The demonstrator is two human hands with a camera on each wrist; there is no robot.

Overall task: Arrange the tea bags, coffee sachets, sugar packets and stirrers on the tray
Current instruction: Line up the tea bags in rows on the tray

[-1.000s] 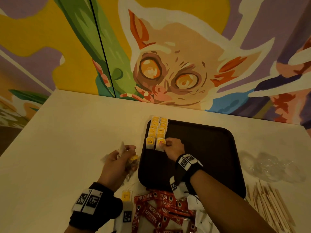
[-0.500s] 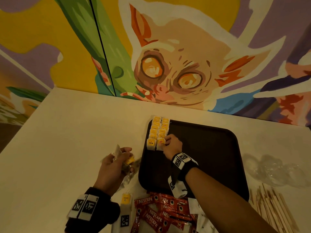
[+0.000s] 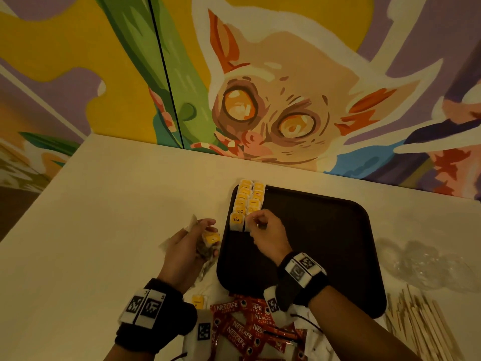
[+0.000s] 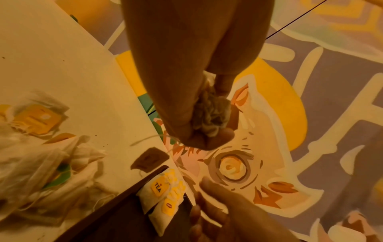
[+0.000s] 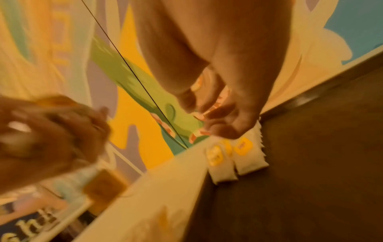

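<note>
Your right hand [image 3: 265, 230] pinches front tea bag [image 3: 248, 225] on tray [image 3: 325, 256]; your left hand [image 3: 187, 246] clutches tea bag bundle [image 3: 208, 250] beside tray.

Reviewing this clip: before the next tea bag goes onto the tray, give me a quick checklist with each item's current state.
1. Supply in left hand: it holds a bunch of tea bags off the tray's left edge. Ok.
2. Two rows of tea bags along the left side of the tray look straight. Ok.
3. Right hand clear of the rows: its fingers are curled at the near end of the right row. Not ok.
4. Whether it has let go of the last bag there: cannot tell.
5. Free tray space nearer than the rows: ok.
6. Coffee sachets and stirrers lie off the tray, out of the way. Ok.
</note>
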